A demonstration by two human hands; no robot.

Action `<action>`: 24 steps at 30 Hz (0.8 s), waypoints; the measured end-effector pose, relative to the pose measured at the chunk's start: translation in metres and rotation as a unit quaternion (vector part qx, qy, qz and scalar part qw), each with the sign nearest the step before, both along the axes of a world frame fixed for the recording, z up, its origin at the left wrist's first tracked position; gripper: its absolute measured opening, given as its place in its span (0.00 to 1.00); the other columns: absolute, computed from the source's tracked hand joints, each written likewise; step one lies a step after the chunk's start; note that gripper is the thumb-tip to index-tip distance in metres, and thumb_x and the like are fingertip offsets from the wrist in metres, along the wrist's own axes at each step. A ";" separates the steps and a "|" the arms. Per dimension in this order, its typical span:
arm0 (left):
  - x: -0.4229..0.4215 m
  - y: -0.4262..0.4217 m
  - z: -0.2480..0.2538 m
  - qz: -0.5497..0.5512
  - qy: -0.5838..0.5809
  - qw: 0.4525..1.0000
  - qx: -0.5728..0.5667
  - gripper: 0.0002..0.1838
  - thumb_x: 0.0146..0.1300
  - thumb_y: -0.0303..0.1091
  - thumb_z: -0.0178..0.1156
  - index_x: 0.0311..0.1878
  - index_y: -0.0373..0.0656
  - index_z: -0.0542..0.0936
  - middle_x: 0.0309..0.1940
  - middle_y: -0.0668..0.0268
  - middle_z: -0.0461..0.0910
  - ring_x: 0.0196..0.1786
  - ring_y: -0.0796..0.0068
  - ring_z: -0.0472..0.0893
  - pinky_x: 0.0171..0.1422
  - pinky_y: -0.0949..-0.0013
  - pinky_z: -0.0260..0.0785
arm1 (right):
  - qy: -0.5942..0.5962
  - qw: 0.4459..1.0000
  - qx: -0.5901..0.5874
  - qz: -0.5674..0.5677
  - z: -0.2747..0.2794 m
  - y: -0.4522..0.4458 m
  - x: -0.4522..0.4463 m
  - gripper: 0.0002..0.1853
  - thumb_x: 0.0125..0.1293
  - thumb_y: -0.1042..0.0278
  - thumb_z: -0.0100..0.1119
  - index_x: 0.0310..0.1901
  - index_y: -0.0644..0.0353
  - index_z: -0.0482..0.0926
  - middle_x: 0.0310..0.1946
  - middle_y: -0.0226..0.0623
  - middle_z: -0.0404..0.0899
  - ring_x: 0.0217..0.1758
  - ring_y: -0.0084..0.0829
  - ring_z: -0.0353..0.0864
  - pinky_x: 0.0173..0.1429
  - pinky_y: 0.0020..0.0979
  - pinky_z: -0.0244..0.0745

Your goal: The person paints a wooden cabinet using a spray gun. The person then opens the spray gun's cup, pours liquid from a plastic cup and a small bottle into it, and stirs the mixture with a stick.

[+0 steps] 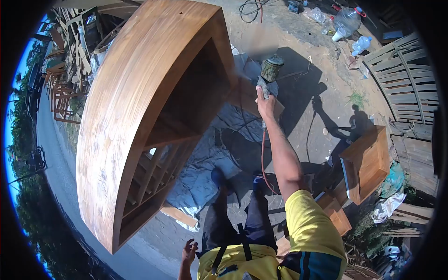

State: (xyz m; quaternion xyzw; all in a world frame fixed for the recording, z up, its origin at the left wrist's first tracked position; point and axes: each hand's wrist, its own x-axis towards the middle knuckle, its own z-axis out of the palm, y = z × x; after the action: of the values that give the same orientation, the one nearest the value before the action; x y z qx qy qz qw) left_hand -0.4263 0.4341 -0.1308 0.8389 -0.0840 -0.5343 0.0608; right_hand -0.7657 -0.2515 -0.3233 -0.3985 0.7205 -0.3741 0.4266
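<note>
My right hand [265, 103] is wrapped round a spray gun [262, 86] with a stained metal cup [272, 68] at its front. A red hose [263, 158] runs down from the gun. A pale mist shows between the gun and the near edge of a large wooden cabinet [121, 98], which fills the left of the view. Its front has a dark open compartment and a slatted part below. My left hand [189, 251] hangs low by my left hip, fingers apart and slightly curled, holding nothing and clear of the cabinet.
Under and beside the cabinet lies a crumpled grey sheet [198, 175]. Wooden drawers [368, 163] stand at the right. Plastic bottles [347, 23] lie at the upper right, near a slatted wooden panel [406, 74]. Scrap wood [77, 46] is piled at the upper left.
</note>
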 end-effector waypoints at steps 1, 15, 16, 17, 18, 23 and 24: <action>0.004 -0.029 -0.022 -0.040 0.026 0.999 -0.003 0.38 0.72 0.57 0.67 0.75 0.41 0.72 0.55 0.47 0.87 0.56 0.58 0.88 0.56 0.61 0.79 | -0.006 1.000 0.016 0.007 -0.030 -0.003 0.002 0.30 0.72 0.36 0.64 0.36 0.63 0.88 0.23 0.40 0.85 0.31 0.39 0.87 0.46 0.42 0.77; -0.033 -0.165 -0.162 -0.362 -0.106 0.921 0.099 0.57 0.48 0.65 0.78 0.79 0.55 0.65 0.67 0.48 0.76 0.66 0.40 0.80 0.67 0.39 0.75 | 0.106 0.994 -0.008 -0.022 -0.279 -0.006 0.061 0.26 0.76 0.44 0.62 0.45 0.66 0.87 0.35 0.57 0.88 0.44 0.63 0.88 0.46 0.50 0.79; -0.037 -0.165 -0.161 -0.363 -0.102 0.920 0.104 0.57 0.48 0.65 0.78 0.79 0.55 0.65 0.67 0.48 0.76 0.66 0.40 0.80 0.67 0.39 0.75 | 0.107 0.994 -0.002 -0.022 -0.282 0.002 0.060 0.26 0.76 0.44 0.62 0.45 0.66 0.87 0.35 0.57 0.88 0.44 0.63 0.88 0.46 0.50 0.79; -0.042 -0.166 -0.161 -0.367 -0.112 0.918 0.099 0.57 0.48 0.66 0.78 0.79 0.55 0.65 0.67 0.48 0.76 0.65 0.40 0.80 0.66 0.39 0.75 | 0.094 0.995 -0.011 -0.017 -0.268 0.009 0.059 0.24 0.76 0.46 0.62 0.47 0.66 0.87 0.36 0.56 0.89 0.44 0.62 0.88 0.46 0.49 0.79; -0.046 -0.165 -0.159 -0.371 -0.121 0.916 0.094 0.56 0.48 0.66 0.78 0.78 0.55 0.66 0.67 0.48 0.76 0.65 0.40 0.80 0.66 0.40 0.76 | 0.081 0.996 -0.021 -0.012 -0.249 0.017 0.059 0.23 0.76 0.49 0.63 0.48 0.66 0.87 0.37 0.55 0.89 0.43 0.62 0.89 0.46 0.49 0.79; -0.061 -0.156 -0.158 -0.375 -0.113 0.914 0.102 0.57 0.47 0.68 0.77 0.78 0.55 0.67 0.67 0.48 0.76 0.65 0.40 0.81 0.66 0.41 0.76 | -0.034 0.994 -0.099 -0.011 -0.115 0.048 0.047 0.21 0.76 0.52 0.64 0.44 0.68 0.86 0.30 0.52 0.86 0.34 0.44 0.87 0.41 0.44 0.77; -0.063 -0.153 -0.157 -0.378 -0.107 0.914 0.107 0.57 0.47 0.69 0.77 0.78 0.55 0.67 0.67 0.47 0.76 0.65 0.41 0.81 0.67 0.42 0.76 | -0.085 0.994 -0.073 -0.002 -0.089 0.052 0.045 0.19 0.77 0.55 0.64 0.43 0.68 0.86 0.27 0.48 0.85 0.30 0.37 0.85 0.39 0.41 0.76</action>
State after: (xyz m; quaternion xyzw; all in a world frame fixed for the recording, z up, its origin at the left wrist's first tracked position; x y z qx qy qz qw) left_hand -0.4896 0.2815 -0.2877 0.7983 -0.3430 -0.4305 -0.2445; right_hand -0.7208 -0.1991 -0.4122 -0.3941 0.6528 -0.4595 0.4555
